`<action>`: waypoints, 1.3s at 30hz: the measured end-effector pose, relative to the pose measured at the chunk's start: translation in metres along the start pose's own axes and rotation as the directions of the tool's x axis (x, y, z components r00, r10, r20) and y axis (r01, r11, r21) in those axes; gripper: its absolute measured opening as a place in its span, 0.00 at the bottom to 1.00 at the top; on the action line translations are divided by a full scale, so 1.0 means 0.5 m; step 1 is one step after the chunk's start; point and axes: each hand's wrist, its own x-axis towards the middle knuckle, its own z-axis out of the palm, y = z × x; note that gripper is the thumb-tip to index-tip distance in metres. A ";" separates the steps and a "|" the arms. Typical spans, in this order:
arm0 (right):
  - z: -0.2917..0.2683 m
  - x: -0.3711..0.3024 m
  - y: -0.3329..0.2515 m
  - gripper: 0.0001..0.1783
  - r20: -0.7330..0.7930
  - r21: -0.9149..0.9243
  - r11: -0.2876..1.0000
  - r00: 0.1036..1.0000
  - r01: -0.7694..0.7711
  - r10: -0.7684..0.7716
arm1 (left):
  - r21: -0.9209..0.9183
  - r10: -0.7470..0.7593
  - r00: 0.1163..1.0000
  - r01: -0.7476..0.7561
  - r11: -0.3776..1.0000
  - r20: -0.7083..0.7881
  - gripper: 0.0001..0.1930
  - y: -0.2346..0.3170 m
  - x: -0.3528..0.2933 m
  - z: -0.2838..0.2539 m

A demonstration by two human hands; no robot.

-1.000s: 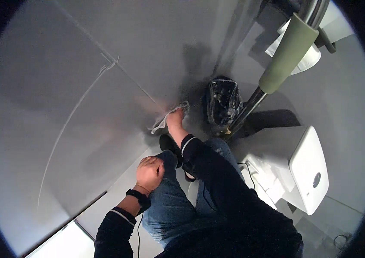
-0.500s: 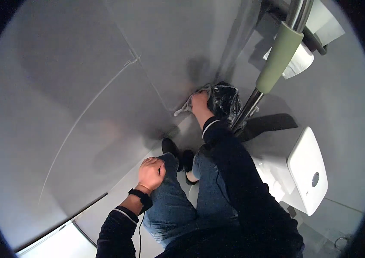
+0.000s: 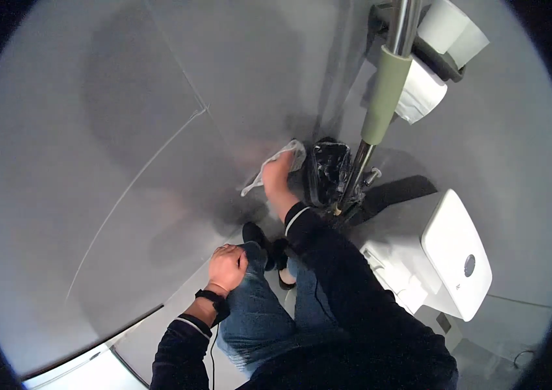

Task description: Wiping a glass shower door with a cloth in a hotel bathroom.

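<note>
My left hand (image 3: 227,268) rests on my left knee (image 3: 248,286), its fingers curled in like a loose fist, with nothing showing in them. A black band circles that wrist. My right hand (image 3: 278,173) reaches down ahead of my knees and is closed on a thin, crumpled whitish sheet (image 3: 297,153). One end of the sheet hangs out to the left of the hand. I cannot tell whether it is cloth or plastic. Just right of this hand, apart from it, stands a small black bin (image 3: 328,170) with a shiny crinkled plastic liner.
A metal bar with a green sleeve (image 3: 386,97) slants down on the right beside the bin. Behind it, white paper rolls (image 3: 420,92) sit at a dark wall holder (image 3: 442,60). A white toilet with a raised lid (image 3: 458,253) is at my right. A grey wall (image 3: 159,97) fills the left.
My right hand has drawn back leftward from the bin with the whitish sheet, uncovering the bin's opening. The view has shifted slightly. My left hand stays on the knee.
</note>
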 end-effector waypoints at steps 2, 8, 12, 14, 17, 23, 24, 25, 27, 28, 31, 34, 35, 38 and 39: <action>0.001 -0.007 0.003 0.31 0.030 -0.040 0.999 1.000 0.009 -0.008 | -0.006 0.010 1.000 -0.010 1.000 0.020 0.08 0.012 0.015 0.007; -0.012 -0.098 -0.125 0.40 0.150 0.127 0.992 0.989 0.002 -0.021 | 0.031 -0.022 0.999 0.021 0.999 0.036 0.10 -0.007 -0.003 0.012; -0.024 -0.134 -0.199 0.41 0.136 0.180 0.973 0.976 0.142 -0.168 | 0.040 -0.060 0.998 0.060 0.997 0.010 0.10 -0.003 -0.006 0.011; -0.029 -0.148 -0.239 0.40 0.061 0.129 0.962 0.966 0.241 -0.250 | 0.041 -0.072 0.996 0.070 0.997 0.043 0.10 -0.005 -0.005 0.012; -0.047 -0.164 -0.310 0.40 0.061 0.182 0.916 0.926 0.357 -0.373 | 0.045 -0.082 0.996 0.081 0.996 0.033 0.09 -0.001 -0.003 0.015; -0.065 -0.193 -0.435 0.39 0.102 0.198 0.832 0.833 0.518 -0.544 | 0.013 -0.080 0.996 0.081 0.997 -0.038 0.09 -0.008 -0.010 0.027; -0.067 -0.191 -0.445 0.39 0.105 0.175 0.821 0.819 0.543 -0.564 | -0.047 -0.055 0.996 0.051 0.998 -0.071 0.09 -0.004 -0.006 0.028; -0.066 -0.189 -0.454 0.38 0.069 0.198 0.792 0.798 0.577 -0.599 | -0.049 -0.052 0.996 0.048 0.998 -0.079 0.09 0.000 -0.002 0.027; -0.064 -0.202 -0.476 0.37 0.095 0.190 0.776 0.776 0.601 -0.624 | -0.218 -0.149 0.982 0.121 0.969 -0.117 0.10 0.007 -0.003 0.007; -0.064 -0.211 -0.488 0.37 0.115 0.171 0.766 0.759 0.620 -0.640 | -0.213 -0.158 0.978 0.127 0.969 -0.135 0.10 0.011 -0.003 -0.003; -0.066 -0.234 -0.512 0.34 0.129 0.196 0.680 0.669 0.707 -0.732 | -0.285 -0.148 0.915 0.038 0.958 -0.375 0.09 0.052 0.011 -0.077; -0.076 -0.264 -0.549 0.32 0.202 0.141 0.528 0.497 0.838 -0.844 | -0.231 -0.152 0.780 0.009 0.973 -0.607 0.10 0.103 0.012 -0.205; -0.078 -0.275 -0.556 0.31 0.213 0.149 0.455 0.421 0.878 -0.882 | -0.299 -0.206 0.689 -0.016 0.954 -0.695 0.11 0.126 0.003 -0.243; -0.089 -0.304 -0.587 0.30 0.265 0.096 0.345 0.310 0.934 -0.913 | -0.265 -0.168 0.504 -0.125 0.956 -0.847 0.12 0.184 -0.008 -0.343; -0.084 -0.319 -0.595 0.29 0.299 0.108 0.330 0.286 0.938 -0.910 | -0.149 -0.072 0.412 -0.156 0.976 -0.908 0.13 0.196 -0.018 -0.378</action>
